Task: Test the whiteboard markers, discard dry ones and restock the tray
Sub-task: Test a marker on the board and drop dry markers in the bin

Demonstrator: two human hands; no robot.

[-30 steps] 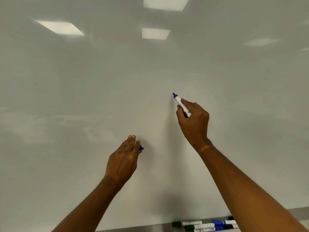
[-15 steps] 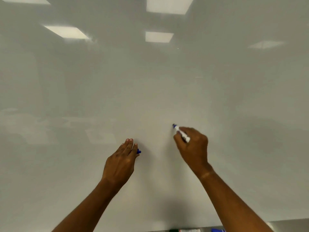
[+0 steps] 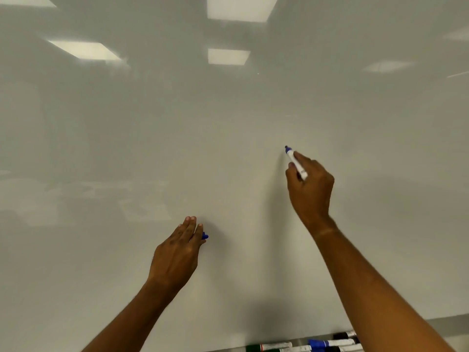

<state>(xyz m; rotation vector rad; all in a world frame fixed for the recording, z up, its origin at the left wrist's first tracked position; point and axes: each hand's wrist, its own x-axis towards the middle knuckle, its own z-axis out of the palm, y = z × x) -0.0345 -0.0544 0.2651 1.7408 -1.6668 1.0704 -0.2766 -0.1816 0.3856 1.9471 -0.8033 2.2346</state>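
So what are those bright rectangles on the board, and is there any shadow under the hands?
Head view: the bright rectangles are ceiling lights mirrored in the glossy whiteboard; soft shadows fall beside the left hand and below the marker held in the right hand; the image is fairly sharp.

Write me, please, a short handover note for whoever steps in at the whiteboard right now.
Right hand: grips the uncapped blue marker, its tip at the whiteboard.
Left hand: fingers straight against the board, a blue cap showing at its thumb side; how it is held is hidden.
Spare markers lie in the tray at the board's lower edge, green, blue and black among them.
Done: this marker is uncapped and under test; no ink line shows on the board near its tip.
Left: judge this one, possibly dry; recap it, keep or discard it, test the rest, restock.
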